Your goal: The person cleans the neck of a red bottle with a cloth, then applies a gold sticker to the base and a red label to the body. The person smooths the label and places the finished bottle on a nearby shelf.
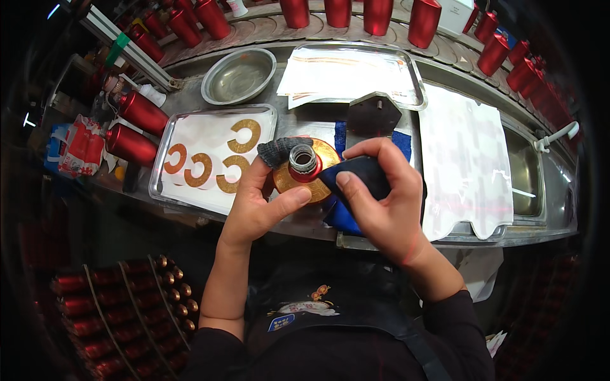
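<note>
— Where is the red bottle (304, 166) found?

— It is held upright between the two hands, just above the near edge of the metal surface (305, 117), with its open silver threaded neck turned toward the camera. A gold collar label (327, 154) is seen spread around its shoulder.

— How is it gripped?

— The left hand (257, 206) is closed around the bottle's left side; a dark knitted cot (279, 149) is worn on the forefinger, which is curled over the top beside the neck, and the thumb is laid along the near side. The right hand (381, 203) is clamped on a dark blue cloth (356, 174), which is pressed against the bottle's right side at the label.

— What is set around it?

— To the left, a steel tray (162, 162) is lined with white paper on which four gold C-shaped labels (203, 170) are laid. Beyond it a round steel bowl (239, 76) is placed. A second tray (413, 76) holding white sheets is seen further back. More red bottles (375, 14) are ranged along the far rim, and two are laid on their sides at the left.
</note>
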`<state>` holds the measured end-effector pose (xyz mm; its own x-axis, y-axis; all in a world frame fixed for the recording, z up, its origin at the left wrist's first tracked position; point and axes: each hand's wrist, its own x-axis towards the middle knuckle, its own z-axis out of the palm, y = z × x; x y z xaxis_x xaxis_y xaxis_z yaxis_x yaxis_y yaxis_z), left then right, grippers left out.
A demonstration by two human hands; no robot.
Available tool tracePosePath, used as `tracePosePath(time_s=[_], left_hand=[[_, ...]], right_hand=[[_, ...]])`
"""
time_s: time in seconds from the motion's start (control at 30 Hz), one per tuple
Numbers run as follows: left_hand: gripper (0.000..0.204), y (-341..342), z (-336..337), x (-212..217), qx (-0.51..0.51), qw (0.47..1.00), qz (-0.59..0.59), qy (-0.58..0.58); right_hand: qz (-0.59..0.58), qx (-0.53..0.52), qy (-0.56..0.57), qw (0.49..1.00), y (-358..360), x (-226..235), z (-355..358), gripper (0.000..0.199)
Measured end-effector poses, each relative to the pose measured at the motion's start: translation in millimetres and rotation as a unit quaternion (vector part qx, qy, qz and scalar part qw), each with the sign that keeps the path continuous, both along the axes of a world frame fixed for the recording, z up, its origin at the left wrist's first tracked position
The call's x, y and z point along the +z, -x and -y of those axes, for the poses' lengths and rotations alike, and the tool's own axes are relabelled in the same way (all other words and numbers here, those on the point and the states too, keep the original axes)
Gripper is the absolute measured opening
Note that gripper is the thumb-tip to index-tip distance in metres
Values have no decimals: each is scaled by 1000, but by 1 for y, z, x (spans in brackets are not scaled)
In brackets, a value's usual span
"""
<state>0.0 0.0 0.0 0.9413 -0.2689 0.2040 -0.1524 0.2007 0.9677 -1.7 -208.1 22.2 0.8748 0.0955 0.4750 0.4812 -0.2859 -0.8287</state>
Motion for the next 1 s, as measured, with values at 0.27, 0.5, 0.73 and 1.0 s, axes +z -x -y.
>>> tracePosePath(time_s=[0.27, 0.5, 0.73, 1.0], left_hand=[[57, -4, 4, -1, 46, 999, 23, -6], [56, -5, 1, 1, 52, 999, 6, -15], [60, -10, -3, 1, 46, 999, -13, -2], [72, -13, -12, 2, 52, 985, 71, -150]], right_hand=[[10, -35, -59, 998, -15, 9, 0, 19], [-60, -51, -48, 996, -38, 1, 2, 18], [6, -35, -46, 998, -28, -3, 4, 19], [191, 11, 90, 977, -24, 6, 0, 27]])
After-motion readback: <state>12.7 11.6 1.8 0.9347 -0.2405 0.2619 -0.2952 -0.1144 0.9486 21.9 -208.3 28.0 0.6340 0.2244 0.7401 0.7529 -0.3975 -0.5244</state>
